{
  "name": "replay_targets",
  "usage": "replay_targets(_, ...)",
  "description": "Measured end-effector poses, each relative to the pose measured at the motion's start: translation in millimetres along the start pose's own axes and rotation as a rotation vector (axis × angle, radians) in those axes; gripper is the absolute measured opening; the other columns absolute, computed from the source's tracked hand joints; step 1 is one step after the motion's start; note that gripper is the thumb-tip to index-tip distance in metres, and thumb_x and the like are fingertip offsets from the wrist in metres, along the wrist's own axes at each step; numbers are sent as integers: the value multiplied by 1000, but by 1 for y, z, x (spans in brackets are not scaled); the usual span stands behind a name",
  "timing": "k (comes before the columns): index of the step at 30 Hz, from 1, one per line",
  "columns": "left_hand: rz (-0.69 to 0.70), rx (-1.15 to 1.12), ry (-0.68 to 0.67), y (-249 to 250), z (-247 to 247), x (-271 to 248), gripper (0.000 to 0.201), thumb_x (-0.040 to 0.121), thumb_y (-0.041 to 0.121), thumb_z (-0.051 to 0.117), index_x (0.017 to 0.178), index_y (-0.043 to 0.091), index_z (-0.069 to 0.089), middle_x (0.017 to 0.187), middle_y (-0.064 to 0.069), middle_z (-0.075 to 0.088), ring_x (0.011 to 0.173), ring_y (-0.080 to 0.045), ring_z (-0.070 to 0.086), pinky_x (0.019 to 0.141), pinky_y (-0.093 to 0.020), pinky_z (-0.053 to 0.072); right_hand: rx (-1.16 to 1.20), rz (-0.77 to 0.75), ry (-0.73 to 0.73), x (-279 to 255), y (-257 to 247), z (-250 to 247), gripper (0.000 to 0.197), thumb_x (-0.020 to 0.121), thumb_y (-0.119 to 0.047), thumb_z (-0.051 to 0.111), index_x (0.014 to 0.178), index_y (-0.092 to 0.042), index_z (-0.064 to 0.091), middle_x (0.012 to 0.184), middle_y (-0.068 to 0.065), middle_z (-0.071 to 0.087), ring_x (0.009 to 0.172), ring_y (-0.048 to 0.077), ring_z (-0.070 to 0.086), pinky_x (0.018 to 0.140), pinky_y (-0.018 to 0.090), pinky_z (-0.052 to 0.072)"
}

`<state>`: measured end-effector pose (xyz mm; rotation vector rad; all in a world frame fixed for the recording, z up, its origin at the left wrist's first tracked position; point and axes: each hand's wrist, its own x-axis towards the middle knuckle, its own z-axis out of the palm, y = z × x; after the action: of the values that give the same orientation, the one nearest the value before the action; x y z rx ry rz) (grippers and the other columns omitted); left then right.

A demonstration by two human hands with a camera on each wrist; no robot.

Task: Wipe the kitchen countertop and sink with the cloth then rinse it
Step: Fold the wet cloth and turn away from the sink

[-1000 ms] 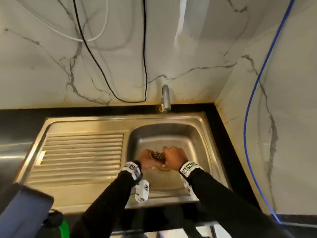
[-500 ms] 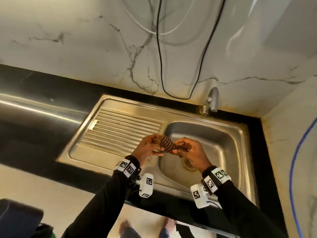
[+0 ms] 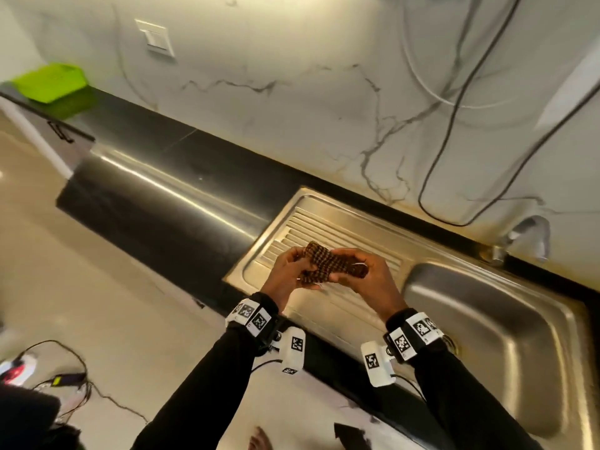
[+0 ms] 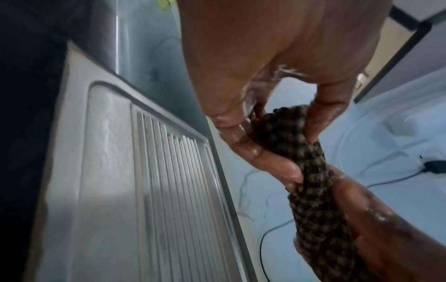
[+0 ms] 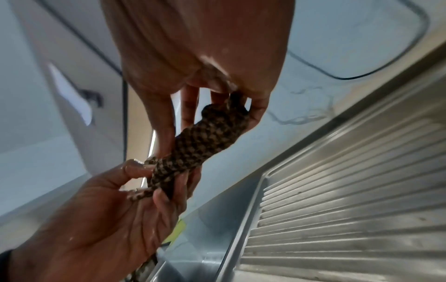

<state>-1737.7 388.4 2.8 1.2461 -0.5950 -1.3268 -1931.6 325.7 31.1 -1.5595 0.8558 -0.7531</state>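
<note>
A wet brown checked cloth (image 3: 328, 266) is bunched into a twisted roll, held in the air above the ribbed drainboard (image 3: 344, 232) of the steel sink (image 3: 493, 323). My left hand (image 3: 290, 272) grips its left end (image 4: 284, 131) and my right hand (image 3: 367, 276) pinches its right end (image 5: 217, 129). Both hands look wet. The sink basin lies to the right of the hands, with the tap (image 3: 532, 235) behind it. The black countertop (image 3: 168, 190) stretches away to the left.
A green plastic basket (image 3: 52, 82) stands at the countertop's far left end. Black and white cables (image 3: 454, 151) hang on the marble wall (image 3: 292, 92) behind the sink. Cables and a charger (image 3: 61, 380) lie on the floor at lower left.
Both hands lifted the cloth out of the basin and carried it left over the drainboard. The twisted roll is now loosening. My view swung left along the countertop.
</note>
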Motion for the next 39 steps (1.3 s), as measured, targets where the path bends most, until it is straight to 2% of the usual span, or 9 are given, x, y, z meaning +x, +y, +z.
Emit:
replay_targets(4,58,2,53,21,-73,-18,32,87,-14,54,117,-4,58,101,-17,69,83,-27,73,61,-35,61,-128,-75,-78,25,-11,75,50,61,3,92,104,-14,73,99,3,76,95,21,72,83,33,60)
replay_targets(7,123,11,86,35,-130,-42,42,81,-5,60,122,5,57,104,-14,69,81,-27,73,58,-34,59,-197,-177,-81,36,-18,134,46,58,-4,95,96,-18,73,100,4,72,96,15,68,77,23,55)
replay_targets(11,166,71,98,57,-197,-75,44,88,-5,61,129,9,62,108,-13,73,92,-29,73,64,-35,60,-182,-217,-187,49,-33,209,38,65,2,90,92,-15,69,92,0,70,85,8,66,70,18,53)
replay_targets(17,197,151,239,77,-286,-101,34,86,6,78,118,-1,68,110,-26,73,97,-31,72,91,-43,59,-281,-243,-355,86,-46,300,31,69,-17,81,91,-24,60,92,-2,70,89,19,71,78,46,60)
replay_targets(24,185,151,383,99,-381,-102,39,83,5,82,119,-2,67,109,-22,74,106,-41,71,91,-49,61,-203,-171,-389,138,-52,401,48,68,1,87,107,-19,69,92,8,71,85,14,68,80,38,60)
replay_targets(27,177,157,414,112,-427,-96,34,87,12,79,117,0,69,107,-18,76,104,-34,73,89,-47,62,-58,-22,-518,168,-51,444,31,75,3,82,103,-9,73,97,23,73,88,25,70,85,47,58)
replay_targets(33,158,212,512,149,-528,-79,40,82,25,86,112,3,71,103,-9,78,99,-26,75,93,-48,60,58,114,-727,238,-64,534,20,87,3,70,107,1,67,107,22,73,100,33,72,89,46,58)
replay_targets(37,237,197,594,185,-594,-58,77,64,38,93,124,7,58,113,-6,71,104,-16,70,90,-34,60,17,6,-825,288,-89,599,34,90,5,65,122,-5,58,117,15,70,110,25,69,97,42,57)
replay_targets(39,230,221,527,206,-621,-49,72,69,36,92,131,17,60,123,-3,71,114,-13,68,93,-29,56,-107,-128,-897,309,-100,628,42,85,-6,76,123,-15,61,117,7,71,110,21,69,98,40,56)
